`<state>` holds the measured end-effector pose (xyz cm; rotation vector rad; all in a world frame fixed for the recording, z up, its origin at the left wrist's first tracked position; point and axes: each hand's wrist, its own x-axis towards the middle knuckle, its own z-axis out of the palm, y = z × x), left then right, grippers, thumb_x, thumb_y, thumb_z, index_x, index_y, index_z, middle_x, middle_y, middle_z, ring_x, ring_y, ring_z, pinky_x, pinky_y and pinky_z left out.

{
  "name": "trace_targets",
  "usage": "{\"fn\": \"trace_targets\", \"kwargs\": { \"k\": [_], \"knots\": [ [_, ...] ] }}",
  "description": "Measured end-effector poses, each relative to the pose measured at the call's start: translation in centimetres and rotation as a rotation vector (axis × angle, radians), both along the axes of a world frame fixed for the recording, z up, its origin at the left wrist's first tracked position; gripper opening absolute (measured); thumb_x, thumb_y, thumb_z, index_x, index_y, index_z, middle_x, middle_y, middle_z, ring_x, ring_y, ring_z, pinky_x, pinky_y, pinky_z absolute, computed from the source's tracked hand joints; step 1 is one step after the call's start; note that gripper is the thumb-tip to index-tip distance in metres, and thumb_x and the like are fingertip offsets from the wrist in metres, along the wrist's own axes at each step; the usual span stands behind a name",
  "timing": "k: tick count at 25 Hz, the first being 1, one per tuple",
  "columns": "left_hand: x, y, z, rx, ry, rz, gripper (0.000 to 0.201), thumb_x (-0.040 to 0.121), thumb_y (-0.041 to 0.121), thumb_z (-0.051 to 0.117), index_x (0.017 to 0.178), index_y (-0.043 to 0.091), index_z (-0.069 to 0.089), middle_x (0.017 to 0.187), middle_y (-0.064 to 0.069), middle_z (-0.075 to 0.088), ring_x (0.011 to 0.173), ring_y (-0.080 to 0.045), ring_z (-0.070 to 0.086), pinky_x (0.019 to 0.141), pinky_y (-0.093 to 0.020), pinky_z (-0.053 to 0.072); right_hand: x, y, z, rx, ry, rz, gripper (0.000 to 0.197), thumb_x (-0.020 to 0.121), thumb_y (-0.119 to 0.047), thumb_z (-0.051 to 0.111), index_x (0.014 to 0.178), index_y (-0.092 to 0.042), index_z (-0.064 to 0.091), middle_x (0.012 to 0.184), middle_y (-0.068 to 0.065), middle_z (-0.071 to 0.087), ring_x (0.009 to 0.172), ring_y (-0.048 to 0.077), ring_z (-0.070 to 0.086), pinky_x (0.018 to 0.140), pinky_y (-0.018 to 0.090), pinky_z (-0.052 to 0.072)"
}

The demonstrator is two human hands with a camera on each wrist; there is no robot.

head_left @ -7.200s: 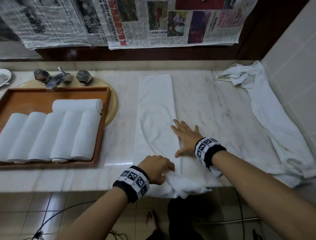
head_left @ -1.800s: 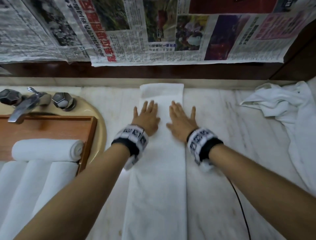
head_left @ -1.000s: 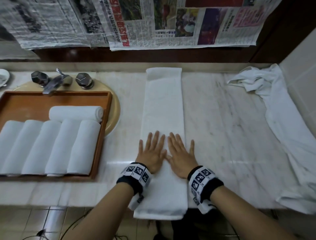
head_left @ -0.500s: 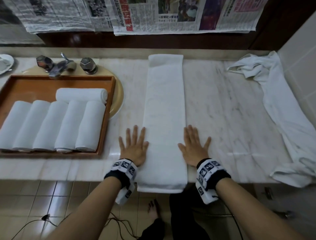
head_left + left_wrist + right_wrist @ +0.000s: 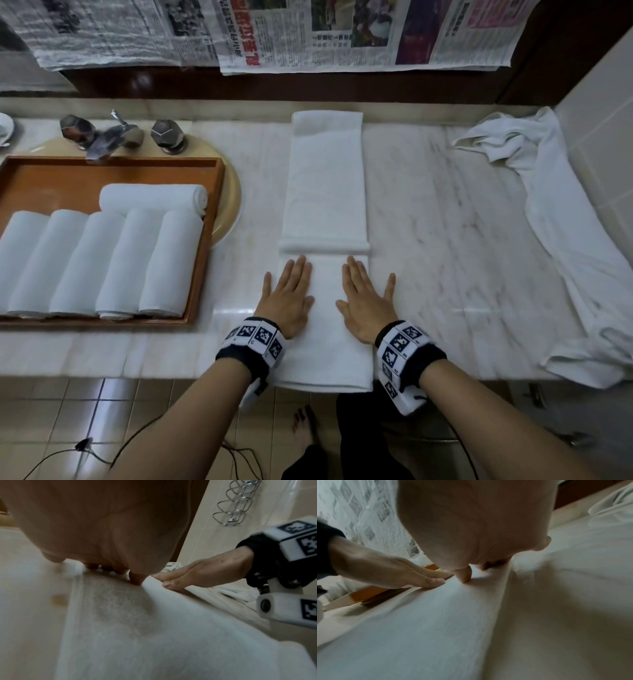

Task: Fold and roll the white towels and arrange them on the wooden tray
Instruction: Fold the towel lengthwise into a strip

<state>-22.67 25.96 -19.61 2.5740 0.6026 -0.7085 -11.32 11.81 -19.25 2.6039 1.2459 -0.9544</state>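
Marble counter [image 5: 445, 219] is stretching before us, wooden tray [image 5: 212, 205] holding six rolled towels [image 5: 102, 260] sitting leftward. We are pressing the long folded towel [image 5: 325, 178], soft and light, at its near end; left hand [image 5: 286, 301] and right hand [image 5: 368, 303] lying flat, fingers straight, slightly spread. We're judging its small rolled ridge [image 5: 323, 246] best taken by both ends.

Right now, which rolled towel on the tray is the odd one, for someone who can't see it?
Find the wooden tray left of the faucet. Five rolled towels lie side by side; the odd roll lies crosswise behind them.
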Motion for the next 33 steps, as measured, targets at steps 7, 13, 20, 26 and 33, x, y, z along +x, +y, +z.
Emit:
{"fn": "trace_targets", "kwargs": {
  "k": [7,13,20,26,33],
  "knots": [
    [5.4,3.1,1.4,0.073,0.018,0.033,0.064,0.104,0.034,0.022,0.153,0.017,-0.015,0.158,0.002,-0.025,0.147,-0.019,-0.018,0.117,-0.051,-0.009,3.9,4.6,1.8,-0.030,-0.032,-0.016,0.068,0.103,-0.038,0.025,0.152,-0.012,-0.015,0.158,0.000,-0.027,0.146,0.015,-0.020,0.109,0.068,-0.013],
    [-3.5,-0.1,-1.0,0.151,-0.006,0.070,0.062,0.096,0.055,0.000,0.146,0.033,-0.029,0.150,0.003,-0.041,0.140,-0.021,-0.035,0.115,-0.056,-0.014,0.9,-2.4,-0.8,-0.019,-0.064,-0.066,0.067,0.101,-0.050,0.014,0.150,-0.023,-0.023,0.152,-0.007,-0.038,0.142,0.013,-0.031,0.109,0.068,-0.012],
    [-3.6,-5.1,-2.3,0.171,-0.235,-0.112,0.062,0.097,0.051,-0.004,0.152,0.025,-0.018,0.157,0.005,-0.029,0.144,-0.016,-0.026,0.117,-0.057,-0.004,-3.8,-3.2,-1.7,0.175,-0.152,0.034,0.067,0.097,-0.052,0.004,0.152,-0.020,-0.017,0.154,-0.006,-0.033,0.143,0.012,-0.029,0.112,0.063,-0.012],
    [-6.2,-2.1,-2.5,0.213,-0.168,0.016,0.059,0.099,0.048,0.001,0.152,0.029,-0.018,0.156,0.012,-0.028,0.146,-0.014,-0.023,0.116,-0.056,-0.011,-3.0,-5.2,-2.3,0.155,-0.245,-0.015,0.063,0.099,-0.047,0.006,0.152,-0.020,-0.014,0.158,-0.007,-0.026,0.145,0.015,-0.023,0.111,0.065,-0.012],
    [-7.2,-2.7,0.5,0.134,-0.487,-0.052,0.042,0.085,0.056,0.054,0.105,0.022,0.070,0.105,0.002,0.064,0.099,-0.021,0.057,0.078,-0.038,0.049,-4.9,-6.7,-0.9,0.653,-0.116,0.058,0.030,0.079,-0.031,0.074,0.102,-0.013,0.068,0.103,0.002,0.060,0.097,0.023,0.055,0.077,0.038,0.050]
  ]
}}
